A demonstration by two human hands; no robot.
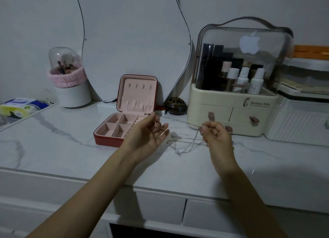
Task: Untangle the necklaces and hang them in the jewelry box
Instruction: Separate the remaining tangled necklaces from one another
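A red jewelry box (106, 140) with pink lining stands open on the marble vanity top, its lid upright with a row of hooks (139, 86). Thin silver necklace chains (185, 143) stretch between my hands above the top. My left hand (147, 133), palm up just right of the box, pinches one chain end between thumb and forefinger. My right hand (215, 133), fingers curled, holds the tangled part of the chains, and loops hang down from it toward the marble.
A cream cosmetic organizer (231, 111) with a clear lid stands behind my right hand. A dark round burner (177, 105) sits beside the box, against a curved mirror (133, 42). A brush holder (70, 81) and tissue pack (19, 107) are at the left.
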